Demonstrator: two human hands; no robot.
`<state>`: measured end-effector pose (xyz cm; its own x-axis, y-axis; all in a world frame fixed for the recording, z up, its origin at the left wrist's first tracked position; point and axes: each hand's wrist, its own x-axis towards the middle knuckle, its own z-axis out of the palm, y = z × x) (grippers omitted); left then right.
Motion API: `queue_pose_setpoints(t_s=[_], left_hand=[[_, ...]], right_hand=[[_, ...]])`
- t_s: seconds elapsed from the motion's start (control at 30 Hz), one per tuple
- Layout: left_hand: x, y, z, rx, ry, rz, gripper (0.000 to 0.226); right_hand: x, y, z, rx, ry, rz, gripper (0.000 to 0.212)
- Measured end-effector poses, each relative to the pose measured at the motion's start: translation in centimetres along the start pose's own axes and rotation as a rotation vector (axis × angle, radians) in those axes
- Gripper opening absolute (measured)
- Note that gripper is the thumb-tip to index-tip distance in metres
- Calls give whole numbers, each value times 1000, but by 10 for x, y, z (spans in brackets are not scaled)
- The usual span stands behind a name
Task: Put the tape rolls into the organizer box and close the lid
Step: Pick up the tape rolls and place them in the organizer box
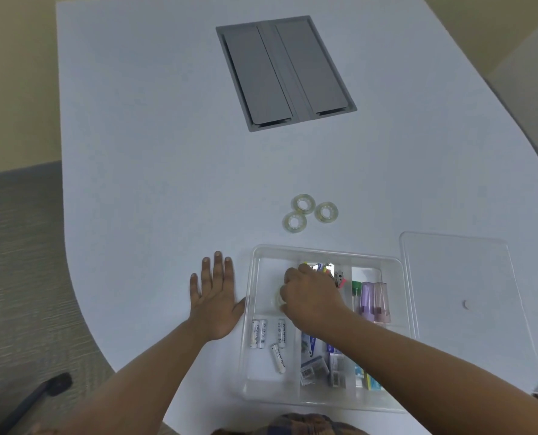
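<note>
Three clear tape rolls lie on the white table beyond the box: one at the back (303,204), one at the right (326,212), one at the front left (294,222). The clear organizer box (251,324) stands open near the table's front edge. My right hand (311,298) reaches into its back-left compartment, fingers curled on a fourth tape roll (278,300), mostly hidden under them. My left hand (215,298) rests flat on the table, fingers spread, its thumb touching the box's left wall. The clear lid (462,293) lies flat to the right of the box.
The box also holds several batteries (267,335), highlighters (371,298), clips and small packets (321,365). A grey cable hatch (285,72) is set into the table farther back. The table's curved edge runs close on the left and right.
</note>
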<state>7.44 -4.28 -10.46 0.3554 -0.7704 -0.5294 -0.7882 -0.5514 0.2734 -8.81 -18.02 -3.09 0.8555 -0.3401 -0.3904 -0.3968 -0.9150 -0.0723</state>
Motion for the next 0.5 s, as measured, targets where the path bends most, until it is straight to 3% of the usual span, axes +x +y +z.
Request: queue_pose_setpoints(t_s=[0.1,0.2,0.33,0.4,0.5], left_hand=[[1,-1,2,0,14,4,90],[1,-1,3,-2,32,10,89],[-7,2,-1,-122,99,28,88],[-7,9,-12,-265,207,-5,78],[4,31,-44,-490,441,-32,52]], right_hand=[[-3,2,2,32,31,12,19],[-9,7,-4,212,85,60,25],[-20,27,-4,320,386,124,29],[-23,41,2,321,476,191,44],[-27,58,19,299,412,272,68]])
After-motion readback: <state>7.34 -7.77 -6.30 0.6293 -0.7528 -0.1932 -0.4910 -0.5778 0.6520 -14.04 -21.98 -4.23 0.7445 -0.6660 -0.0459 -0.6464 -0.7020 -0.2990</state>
